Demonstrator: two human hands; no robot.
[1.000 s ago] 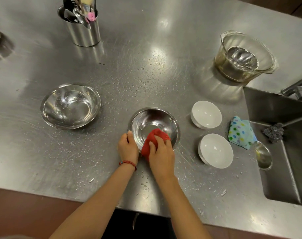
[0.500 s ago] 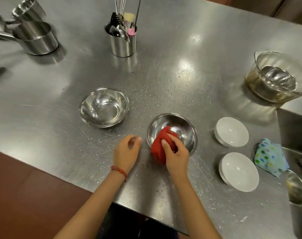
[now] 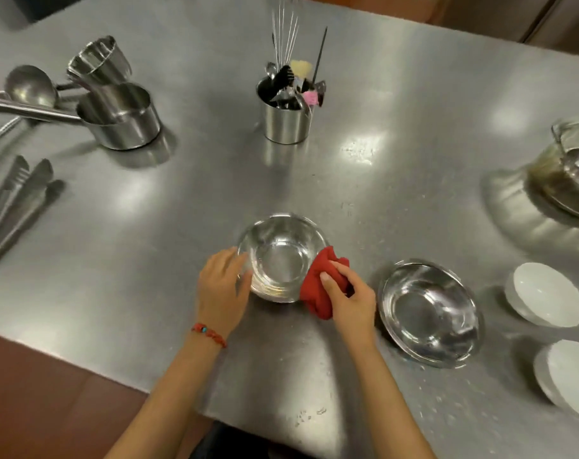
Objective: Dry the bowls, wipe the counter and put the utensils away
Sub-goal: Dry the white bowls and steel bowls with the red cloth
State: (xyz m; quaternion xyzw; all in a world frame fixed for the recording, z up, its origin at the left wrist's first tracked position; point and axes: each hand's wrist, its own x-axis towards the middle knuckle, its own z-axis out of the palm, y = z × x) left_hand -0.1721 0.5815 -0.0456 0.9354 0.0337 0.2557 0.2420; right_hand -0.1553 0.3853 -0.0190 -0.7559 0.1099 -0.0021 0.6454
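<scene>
A: We are working at the near edge of the desk (image 3: 149,293), where our left hand (image 3: 220,293) is resting with relaxed, nearly straight fingers against the rim of the steel bowl (image 3: 281,256), and our right hand (image 3: 349,301) is gripping the bunched red cloth (image 3: 318,286) against the bowl's right side.

B: To dry it well, we are probably wanting to keep the left hand bracing the bowl and push the cloth round the inside wall and base, not just the rim.

A: Just beside our right hand, a second steel bowl (image 3: 430,313) is sitting, and two white bowls (image 3: 546,293) are lying toward the right edge, the nearer one cut off.

B: Toward the far edge, the utensil holder (image 3: 286,119) is standing; at the left edge the tongs (image 3: 15,207) are blurring. We are not making out whether droplets remain anywhere.
</scene>
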